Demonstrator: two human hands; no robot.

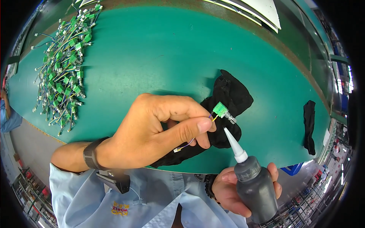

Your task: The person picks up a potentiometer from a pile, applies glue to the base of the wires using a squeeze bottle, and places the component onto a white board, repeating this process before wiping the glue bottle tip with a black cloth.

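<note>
Between thumb and forefinger, my left hand (167,129) pinches the wires of a small green part (220,109). A clear and metallic threaded fitting sticks out of that part toward the lower right, and a white plug (177,150) hangs from its wires below my fingers. My right hand (232,193) is wrapped round a dark squeeze bottle (257,193) with a white tapered nozzle (235,145). The nozzle's tip points up at the fitting, close below it; whether they touch I cannot tell. Under the left hand and the part lies a black cloth (230,93).
A long heap of similar green parts with wires (62,76) covers the left of the green table (152,49). Another black cloth strip (309,127) lies near the right edge. White panels (262,11) stand at the far edge. Someone's blue sleeve (10,119) shows at far left.
</note>
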